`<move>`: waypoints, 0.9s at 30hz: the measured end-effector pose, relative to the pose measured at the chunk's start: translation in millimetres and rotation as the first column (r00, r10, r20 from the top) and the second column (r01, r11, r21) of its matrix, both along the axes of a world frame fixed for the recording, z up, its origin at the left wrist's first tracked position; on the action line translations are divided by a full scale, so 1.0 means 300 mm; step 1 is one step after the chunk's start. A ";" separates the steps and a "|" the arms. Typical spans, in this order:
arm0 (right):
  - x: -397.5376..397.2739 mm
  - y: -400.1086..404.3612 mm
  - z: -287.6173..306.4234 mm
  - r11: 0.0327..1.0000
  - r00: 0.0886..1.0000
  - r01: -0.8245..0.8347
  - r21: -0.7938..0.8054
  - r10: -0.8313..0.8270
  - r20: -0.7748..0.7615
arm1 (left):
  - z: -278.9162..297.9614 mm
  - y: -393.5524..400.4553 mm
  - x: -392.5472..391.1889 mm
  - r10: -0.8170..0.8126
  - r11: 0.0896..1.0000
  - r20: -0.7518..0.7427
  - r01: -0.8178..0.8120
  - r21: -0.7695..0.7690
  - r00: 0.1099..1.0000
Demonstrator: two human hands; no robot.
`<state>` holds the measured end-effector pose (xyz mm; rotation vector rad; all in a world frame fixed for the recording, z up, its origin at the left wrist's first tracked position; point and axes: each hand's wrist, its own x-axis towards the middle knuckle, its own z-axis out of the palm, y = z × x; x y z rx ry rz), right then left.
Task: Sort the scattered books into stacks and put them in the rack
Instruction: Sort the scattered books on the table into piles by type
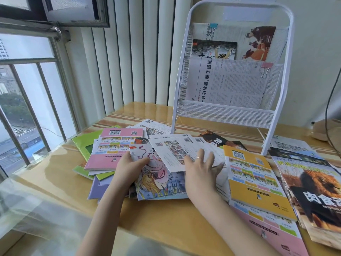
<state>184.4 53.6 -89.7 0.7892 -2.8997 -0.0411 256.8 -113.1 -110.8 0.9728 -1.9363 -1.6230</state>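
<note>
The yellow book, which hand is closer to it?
Right. The right hand lies just left of the yellow book; the left hand is farther left, holding a picture book.

the table (pixel 55 174) looks like yellow wood under a clear, shiny sheet that shows bright light. the rack (pixel 228 115) is white metal, with smooth round bars and thin mesh full of tiny holes. the books (pixel 254 174) are paper with smooth, shiny covers. the newspaper (pixel 230 84) in the rack is thin, dull paper. the window bars (pixel 46 93) are grey metal. the ring (pixel 197 158) on one finger is shiny metal.
</note>
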 end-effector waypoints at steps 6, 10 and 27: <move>-0.037 0.050 0.025 0.961 0.963 -0.248 -0.121 0.232 -0.137 | 0.002 0.011 0.000 0.012 0.999 -0.001 -0.012 -0.041 1.000; -0.057 0.084 0.117 0.825 0.882 -0.417 -0.381 0.265 -0.391 | -0.010 0.004 -0.006 0.029 0.999 -0.003 -0.030 -0.039 1.000; -0.135 0.214 0.077 -0.129 0.824 0.534 -0.836 0.301 0.480 | -0.004 0.027 0.008 0.041 0.984 -0.025 -0.045 -0.171 0.999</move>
